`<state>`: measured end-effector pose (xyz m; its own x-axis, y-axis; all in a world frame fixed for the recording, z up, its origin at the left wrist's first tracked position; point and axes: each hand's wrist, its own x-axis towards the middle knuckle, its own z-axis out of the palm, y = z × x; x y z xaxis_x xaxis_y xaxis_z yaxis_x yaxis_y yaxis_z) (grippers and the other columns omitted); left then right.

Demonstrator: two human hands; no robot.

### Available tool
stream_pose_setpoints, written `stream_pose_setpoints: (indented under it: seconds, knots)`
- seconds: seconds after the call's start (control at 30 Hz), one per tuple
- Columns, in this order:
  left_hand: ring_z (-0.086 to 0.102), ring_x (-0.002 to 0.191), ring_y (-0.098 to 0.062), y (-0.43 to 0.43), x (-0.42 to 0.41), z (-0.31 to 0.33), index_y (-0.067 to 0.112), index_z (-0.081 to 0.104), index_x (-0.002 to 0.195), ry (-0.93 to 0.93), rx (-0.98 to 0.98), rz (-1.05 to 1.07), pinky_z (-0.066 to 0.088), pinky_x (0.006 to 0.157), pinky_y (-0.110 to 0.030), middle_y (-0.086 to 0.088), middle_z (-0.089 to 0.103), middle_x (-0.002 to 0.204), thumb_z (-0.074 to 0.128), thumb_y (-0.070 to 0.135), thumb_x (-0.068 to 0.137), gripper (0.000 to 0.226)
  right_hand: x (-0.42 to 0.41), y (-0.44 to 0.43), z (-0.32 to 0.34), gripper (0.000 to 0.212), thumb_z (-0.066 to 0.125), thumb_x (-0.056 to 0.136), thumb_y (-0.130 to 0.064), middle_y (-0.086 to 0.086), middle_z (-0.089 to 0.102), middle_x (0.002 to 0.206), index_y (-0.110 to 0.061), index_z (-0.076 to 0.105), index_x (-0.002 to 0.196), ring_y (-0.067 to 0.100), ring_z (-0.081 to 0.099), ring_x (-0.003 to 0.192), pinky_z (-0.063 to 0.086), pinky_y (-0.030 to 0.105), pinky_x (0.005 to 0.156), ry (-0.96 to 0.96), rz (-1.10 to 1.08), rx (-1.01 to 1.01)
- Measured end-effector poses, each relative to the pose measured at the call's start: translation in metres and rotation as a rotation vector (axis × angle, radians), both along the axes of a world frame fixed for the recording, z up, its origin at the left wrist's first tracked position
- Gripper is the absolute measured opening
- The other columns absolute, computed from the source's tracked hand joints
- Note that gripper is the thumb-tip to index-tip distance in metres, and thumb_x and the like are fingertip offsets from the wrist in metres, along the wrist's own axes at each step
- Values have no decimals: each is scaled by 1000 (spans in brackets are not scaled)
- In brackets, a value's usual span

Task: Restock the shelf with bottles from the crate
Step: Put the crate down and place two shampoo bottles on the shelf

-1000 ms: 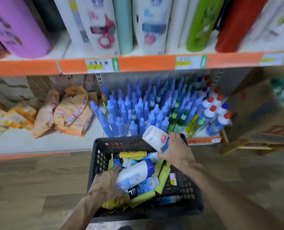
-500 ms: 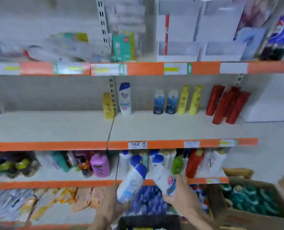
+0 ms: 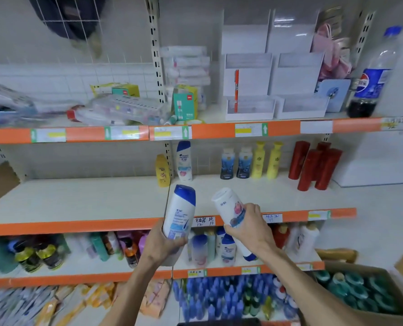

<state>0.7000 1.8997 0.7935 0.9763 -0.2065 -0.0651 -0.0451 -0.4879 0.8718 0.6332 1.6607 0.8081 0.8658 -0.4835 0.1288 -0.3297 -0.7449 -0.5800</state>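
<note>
From the head view, the left hand (image 3: 162, 245) grips a blue-capped bottle (image 3: 180, 212) upright and the right hand (image 3: 249, 231) a tilted white bottle (image 3: 228, 208), both just before the shelf (image 3: 89, 201) edge, seemingly to join its matching standing bottle (image 3: 184, 161).

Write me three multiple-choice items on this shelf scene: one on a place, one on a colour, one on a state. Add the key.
1. Where does the cola bottle stand?
A. on the floor
B. at the right end of the top shelf
C. in a crate

2. What colour is the cap of the left bottle, held by the left hand?
A. red
B. green
C. blue

3. What is the right hand doing?
A. gripping a white bottle
B. hanging empty
C. pressing flat on a shelf

Key: B, it stands on the top shelf near the right edge of the view; C, a blue cap tops the white body; A, the fingers curl round the bottle.
</note>
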Motion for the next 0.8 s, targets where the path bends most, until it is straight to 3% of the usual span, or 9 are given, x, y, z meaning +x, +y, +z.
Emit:
stream_pose_setpoints:
  seconds: [0.13, 0.27, 0.47, 0.6, 0.8]
  knots:
    - [67, 82, -22, -16, 21, 0, 15, 50, 107, 3, -19, -4, 60, 67, -37, -5, 66, 94, 87, 25, 61, 60, 21, -12, 4, 65, 75, 66, -52, -2, 45, 106, -17, 46, 112, 19, 60, 93, 51, 34, 68, -31, 9, 6]
    - [67, 84, -22, -38, 46, 3, 14, 51, 110, 29, -96, 25, 59, 69, -36, -6, 67, 97, 86, 19, 63, 58, 46, -30, 2, 65, 76, 66, -49, -1, 46, 109, -15, 46, 114, 19, 60, 95, 50, 32, 68, -62, 12, 50]
    - [66, 84, -22, -52, 82, -2, 15, 52, 108, -10, -117, 64, 56, 64, -30, -4, 68, 97, 86, 21, 64, 56, 88, -48, -6, 68, 77, 64, -51, -1, 46, 108, -15, 45, 112, 19, 60, 87, 55, 38, 70, -83, -29, 150]
    - [63, 80, -15, -56, 109, 1, 13, 52, 110, -14, -165, 104, 47, 58, -18, -4, 66, 98, 84, 16, 67, 54, 121, -46, -10, 66, 80, 65, -48, 1, 47, 110, -15, 46, 111, 18, 61, 89, 55, 37, 72, -134, -40, 244]
    - [63, 71, -12, -61, 176, -14, 10, 53, 110, -14, -249, 113, 48, 48, -12, -4, 67, 91, 82, 10, 70, 50, 183, -43, -27, 67, 79, 65, -46, 0, 47, 110, -14, 47, 114, 16, 58, 88, 56, 42, 75, -198, -25, 269]
